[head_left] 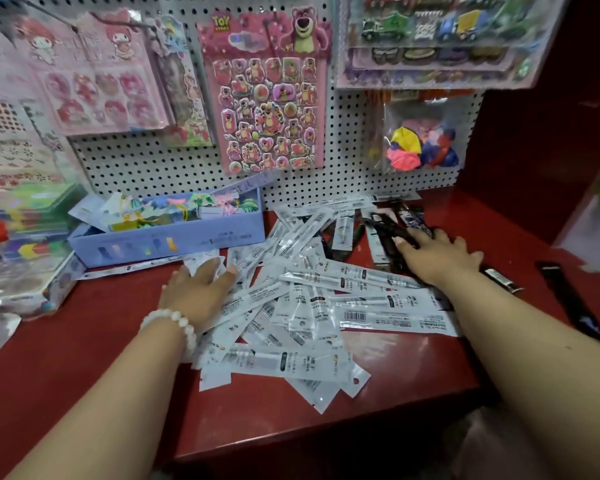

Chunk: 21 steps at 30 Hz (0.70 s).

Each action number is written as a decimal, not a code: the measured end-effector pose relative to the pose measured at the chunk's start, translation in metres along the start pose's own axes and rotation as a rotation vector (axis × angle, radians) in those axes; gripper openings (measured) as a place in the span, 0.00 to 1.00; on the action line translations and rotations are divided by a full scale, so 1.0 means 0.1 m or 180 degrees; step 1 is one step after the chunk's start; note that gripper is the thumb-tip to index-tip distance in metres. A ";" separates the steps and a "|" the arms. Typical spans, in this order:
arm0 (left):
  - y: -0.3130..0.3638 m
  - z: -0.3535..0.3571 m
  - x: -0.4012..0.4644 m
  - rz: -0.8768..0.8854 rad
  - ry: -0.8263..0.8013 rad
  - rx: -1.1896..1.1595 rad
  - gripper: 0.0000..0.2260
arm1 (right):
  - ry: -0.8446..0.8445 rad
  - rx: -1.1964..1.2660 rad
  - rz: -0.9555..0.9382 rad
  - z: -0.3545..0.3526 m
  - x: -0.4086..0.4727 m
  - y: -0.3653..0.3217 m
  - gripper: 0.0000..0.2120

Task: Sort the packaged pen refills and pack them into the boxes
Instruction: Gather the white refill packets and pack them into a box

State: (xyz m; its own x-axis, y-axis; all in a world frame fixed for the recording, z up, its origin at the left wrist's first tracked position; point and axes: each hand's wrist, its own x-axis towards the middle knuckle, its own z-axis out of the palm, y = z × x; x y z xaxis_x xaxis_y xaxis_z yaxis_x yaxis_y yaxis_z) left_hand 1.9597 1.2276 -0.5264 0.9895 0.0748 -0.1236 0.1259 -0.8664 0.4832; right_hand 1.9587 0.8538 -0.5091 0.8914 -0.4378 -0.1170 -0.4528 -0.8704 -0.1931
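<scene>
Head view showed a loose heap of flat white plastic refill packets (312,306) spread over the dark red glossy counter (94,348), with a smaller scatter of black refill packets (392,233) at the heap's far right. Lavender cardboard box (167,233) sat open just behind and left of the heap, already holding colourful printed packets.

Left hand (198,292), wrist wearing a white bead bracelet (174,323), lay flat on the heap's left edge, fingers straight, gripping nothing. Right hand (437,254) rested on the black packets, fingers spread and extended, nothing pinched.

Judgement: sorting was at the separating stage; no white packets boxed yet. To do it well, sweep the black packets rightward with flat fingers, clear of the white ones, then square each colour into an aligned stack before lifting. Slippery film would likely slide, so press lightly. One black packet (572,299) lay well apart at the right edge and needs collecting.
</scene>
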 end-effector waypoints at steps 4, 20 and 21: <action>0.11 0.05 -0.09 0.0145 -0.0065 -0.0264 0.43 | -0.0054 0.0069 -0.0366 0.09 -0.17 -0.27 0.29; -0.10 -0.27 0.13 -0.0465 0.1048 0.0710 0.33 | -0.0455 0.0837 -0.1486 -0.06 0.80 -1.49 0.35; -0.16 -0.28 0.17 -0.0520 0.0867 0.0755 0.35 | -0.0526 0.0798 -0.1460 -0.02 0.82 -1.52 0.36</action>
State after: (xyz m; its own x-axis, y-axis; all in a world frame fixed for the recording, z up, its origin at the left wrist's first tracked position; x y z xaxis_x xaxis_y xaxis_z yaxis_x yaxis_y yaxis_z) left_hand 1.9763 1.2566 -0.5118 0.9444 0.3217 0.0675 0.2949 -0.9199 0.2585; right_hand 2.1008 0.9498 -0.4870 0.9930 0.0329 -0.1138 -0.0265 -0.8745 -0.4842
